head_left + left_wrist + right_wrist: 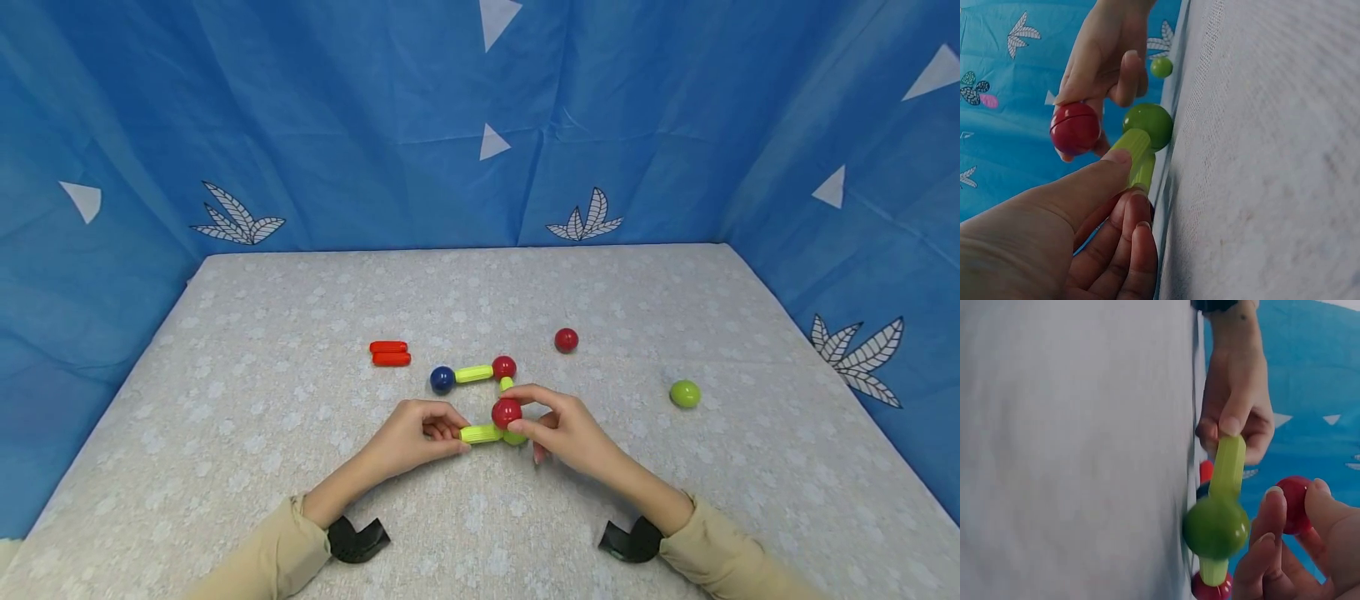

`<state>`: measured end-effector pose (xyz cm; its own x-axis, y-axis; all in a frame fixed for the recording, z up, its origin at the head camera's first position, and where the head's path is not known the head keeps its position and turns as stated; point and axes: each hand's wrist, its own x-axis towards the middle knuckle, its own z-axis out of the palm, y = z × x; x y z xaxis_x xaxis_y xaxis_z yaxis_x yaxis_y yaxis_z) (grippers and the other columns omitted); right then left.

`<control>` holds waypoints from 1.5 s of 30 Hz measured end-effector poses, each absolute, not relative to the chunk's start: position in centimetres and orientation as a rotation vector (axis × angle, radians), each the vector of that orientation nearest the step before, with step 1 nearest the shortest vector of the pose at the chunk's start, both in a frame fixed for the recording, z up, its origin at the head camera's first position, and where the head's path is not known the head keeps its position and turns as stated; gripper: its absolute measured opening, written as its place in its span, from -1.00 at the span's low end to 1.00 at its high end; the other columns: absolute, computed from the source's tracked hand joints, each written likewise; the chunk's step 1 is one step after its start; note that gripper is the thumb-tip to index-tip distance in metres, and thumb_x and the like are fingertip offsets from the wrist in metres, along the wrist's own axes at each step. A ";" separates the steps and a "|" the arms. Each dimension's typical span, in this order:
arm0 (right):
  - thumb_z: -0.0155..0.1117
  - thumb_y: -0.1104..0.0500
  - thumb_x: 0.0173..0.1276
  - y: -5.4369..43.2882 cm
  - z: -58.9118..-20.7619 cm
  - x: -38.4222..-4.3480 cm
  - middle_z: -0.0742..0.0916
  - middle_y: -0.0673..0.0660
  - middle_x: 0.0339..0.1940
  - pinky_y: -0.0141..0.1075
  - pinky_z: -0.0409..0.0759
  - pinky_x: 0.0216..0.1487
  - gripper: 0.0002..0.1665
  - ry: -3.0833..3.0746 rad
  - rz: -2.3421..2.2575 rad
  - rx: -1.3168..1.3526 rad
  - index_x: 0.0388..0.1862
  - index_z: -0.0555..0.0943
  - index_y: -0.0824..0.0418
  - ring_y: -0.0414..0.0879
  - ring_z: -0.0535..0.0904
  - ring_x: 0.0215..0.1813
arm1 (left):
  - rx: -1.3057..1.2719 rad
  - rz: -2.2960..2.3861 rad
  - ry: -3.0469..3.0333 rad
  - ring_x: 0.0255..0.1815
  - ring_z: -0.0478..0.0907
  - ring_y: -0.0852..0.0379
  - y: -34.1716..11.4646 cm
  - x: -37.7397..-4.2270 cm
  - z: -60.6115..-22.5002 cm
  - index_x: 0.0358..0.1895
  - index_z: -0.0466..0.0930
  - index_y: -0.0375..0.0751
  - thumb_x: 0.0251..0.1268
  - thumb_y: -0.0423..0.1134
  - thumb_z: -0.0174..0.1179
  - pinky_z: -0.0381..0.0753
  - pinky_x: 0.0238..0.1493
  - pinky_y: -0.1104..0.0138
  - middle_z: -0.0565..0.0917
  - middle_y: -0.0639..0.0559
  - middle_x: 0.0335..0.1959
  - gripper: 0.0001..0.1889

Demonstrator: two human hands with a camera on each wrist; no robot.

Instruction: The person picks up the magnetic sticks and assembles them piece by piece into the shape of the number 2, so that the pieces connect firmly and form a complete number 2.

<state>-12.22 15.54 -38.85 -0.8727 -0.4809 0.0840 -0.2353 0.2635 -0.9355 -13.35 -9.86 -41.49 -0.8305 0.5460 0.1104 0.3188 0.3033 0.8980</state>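
My left hand (412,432) pinches the free end of a yellow-green ridged rod (480,434) between thumb and fingers. The rod's other end meets a green ball (1150,125), low by the table surface. Between its thumb and fingertips my right hand (566,429) holds a red ball (1295,503). In both wrist views that ball is apart from the green ball and higher. From the green ball another yellow-green rod (506,383) runs back to a second red ball (504,367). A third rod (474,374) links that one to a dark blue ball (442,381).
Two red rods (391,353) lie side by side at the back left of the joined pieces. Behind and to the right sits a loose red ball (566,340). Farther right is a loose green ball (685,394). A blue curtain (450,125) borders the cloth-covered table (247,350).
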 end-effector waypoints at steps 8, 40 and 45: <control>0.39 0.13 0.18 14.0 -39.5 -12.2 0.68 -0.08 -0.24 -0.38 0.38 -0.57 -0.58 2.549 -1.579 -0.876 0.04 0.61 0.13 -0.15 0.51 -0.44 | 0.792 1.551 2.347 -0.50 0.54 0.21 -9.9 -13.3 -41.3 -0.34 0.68 -0.18 -0.01 -0.34 0.43 0.57 -0.46 0.37 0.61 0.17 -0.51 -0.85; 0.37 0.01 0.20 11.1 -39.1 -11.6 0.64 -0.02 -0.10 -0.33 0.42 -0.08 -0.59 3.024 -1.349 -1.493 0.00 0.63 0.14 -0.14 0.48 -0.09 | 0.824 1.876 2.279 -0.40 0.53 0.18 -8.8 -12.8 -40.3 -0.29 0.64 -0.38 0.04 -0.57 0.26 0.58 -0.34 0.32 0.65 -0.03 -0.39 -0.86; 0.37 0.01 0.19 11.0 -39.3 -11.6 0.64 -0.02 -0.09 -0.30 0.43 -0.09 -0.59 2.983 -1.390 -1.457 -0.01 0.64 0.15 -0.14 0.47 -0.07 | 0.821 1.852 2.309 -0.38 0.54 0.21 -8.5 -12.2 -38.9 -0.32 0.63 -0.43 0.00 -0.63 0.24 0.59 -0.32 0.30 0.66 -0.03 -0.38 -0.85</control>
<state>-11.55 10.97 -39.31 -0.5863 -0.4659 0.6627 -0.8072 0.4059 -0.4287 -12.20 -8.54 -38.92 -0.8549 0.4433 0.2695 0.3592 0.1309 0.9241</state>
